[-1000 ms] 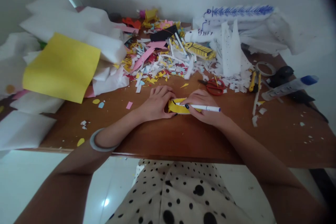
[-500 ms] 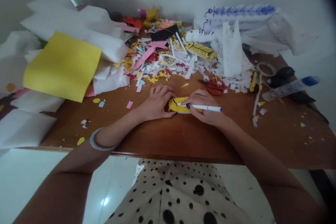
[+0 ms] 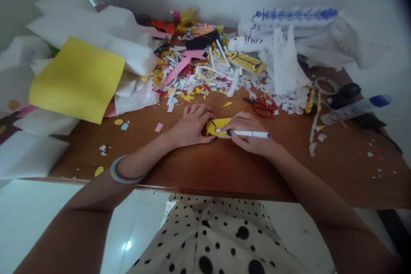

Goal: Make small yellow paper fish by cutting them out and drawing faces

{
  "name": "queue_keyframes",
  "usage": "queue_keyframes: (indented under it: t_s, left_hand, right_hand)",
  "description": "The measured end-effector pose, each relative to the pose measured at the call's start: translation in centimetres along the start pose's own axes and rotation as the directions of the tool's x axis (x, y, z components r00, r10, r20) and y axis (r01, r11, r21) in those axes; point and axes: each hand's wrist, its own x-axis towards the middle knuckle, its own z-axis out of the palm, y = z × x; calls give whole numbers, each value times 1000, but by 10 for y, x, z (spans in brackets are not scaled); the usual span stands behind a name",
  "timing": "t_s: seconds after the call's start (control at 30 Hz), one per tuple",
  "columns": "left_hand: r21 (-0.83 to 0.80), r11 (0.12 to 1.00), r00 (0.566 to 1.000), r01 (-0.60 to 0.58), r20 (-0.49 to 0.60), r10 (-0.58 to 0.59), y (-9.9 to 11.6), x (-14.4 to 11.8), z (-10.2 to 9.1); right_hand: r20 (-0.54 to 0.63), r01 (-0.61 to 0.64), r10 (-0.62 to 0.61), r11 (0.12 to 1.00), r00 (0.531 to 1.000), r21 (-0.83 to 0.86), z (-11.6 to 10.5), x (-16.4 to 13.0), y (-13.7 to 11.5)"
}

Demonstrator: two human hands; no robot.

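While pinned, yellow paper (image 3: pixel 217 126) between grips.

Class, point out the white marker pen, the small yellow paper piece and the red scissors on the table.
white marker pen (image 3: pixel 248 134), head view, middle of its barrel.
small yellow paper piece (image 3: pixel 215 126), head view, bare upper face.
red scissors (image 3: pixel 263 107), head view, handle loops.

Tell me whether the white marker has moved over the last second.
Barely. The white marker lies slightly nearer the desk's front edge relative to the red scissors, its tip over the yellow paper, gripped by the right hand.
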Motion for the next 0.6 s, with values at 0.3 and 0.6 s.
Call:
queue_keyframes:
  t_s: [0.3,0.6]
  left_hand:
    - [-7,1000,1000,-7,-7,7,-1,0,1]
    - [2,1000,1000,-8,-18,8,0,-1,1]
  right_hand:
    - [-47,27,-26,999,999,31,-4,1,-1]
    - [-78,-18,21,999,997,33,-1,0,0]
